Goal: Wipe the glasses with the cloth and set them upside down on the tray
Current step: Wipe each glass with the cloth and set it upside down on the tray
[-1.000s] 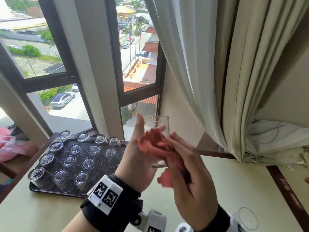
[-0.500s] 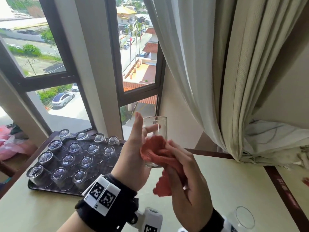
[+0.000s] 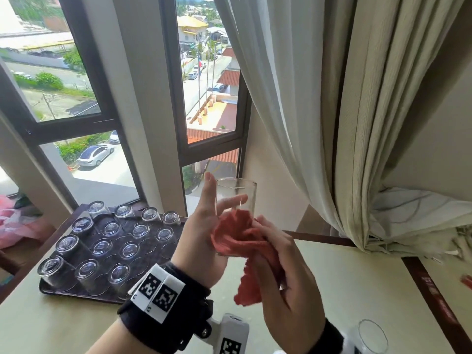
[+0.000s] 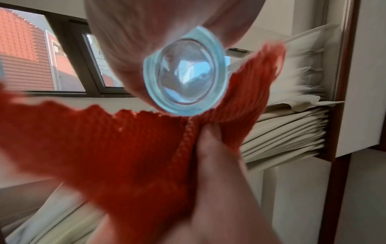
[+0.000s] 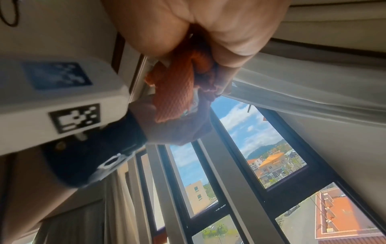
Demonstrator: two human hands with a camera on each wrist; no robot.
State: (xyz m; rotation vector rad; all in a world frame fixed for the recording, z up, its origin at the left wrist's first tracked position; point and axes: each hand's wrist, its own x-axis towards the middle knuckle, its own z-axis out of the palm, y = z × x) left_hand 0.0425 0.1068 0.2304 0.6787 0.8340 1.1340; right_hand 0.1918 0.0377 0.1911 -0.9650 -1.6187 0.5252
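Glass: clear tumbler, held upright in the air above the surface, mouth up, in front of the window. In the left wrist view its thick base faces the camera.

Left hand: grips the glass from the left, thumb up along the near wall, fingers curled round the far side and seen through it.

Cloth: red, knitted, bunched against the lower half of the glass; a loose end hangs below the hands.

Right hand: fingers closed on the cloth, pressing it to the glass from the right.

Tray: dark, on the surface at left, near the window. It carries inverted glasses in rows, bases up.

Second glass: upright on the surface at lower right, beside the right wrist.

Curtain: pale, gathered at right, its hem bunched at the far edge of the surface.
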